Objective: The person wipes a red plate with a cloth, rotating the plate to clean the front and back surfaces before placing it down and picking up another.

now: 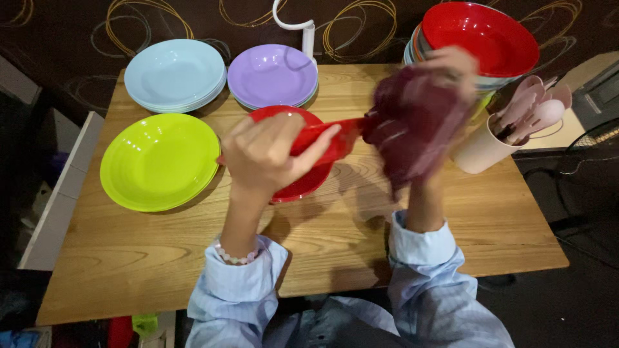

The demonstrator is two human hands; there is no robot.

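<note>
My left hand [267,154] grips a red utensil [335,138] by its handle and holds it above a red plate [303,183] on the wooden table [361,245]. My right hand [451,67] is wrapped in a dark maroon cloth [412,125], blurred by motion, and presses it against the far end of the utensil. Both forearms wear light blue sleeves, and a pale bead bracelet circles the left wrist.
A lime green plate [158,161], a stack of light blue plates [174,74] and a stack of purple plates [272,75] lie on the table's left and back. At the back right stands a pile of bowls with a red one on top [480,38], beside a beige cup of pink utensils [490,145].
</note>
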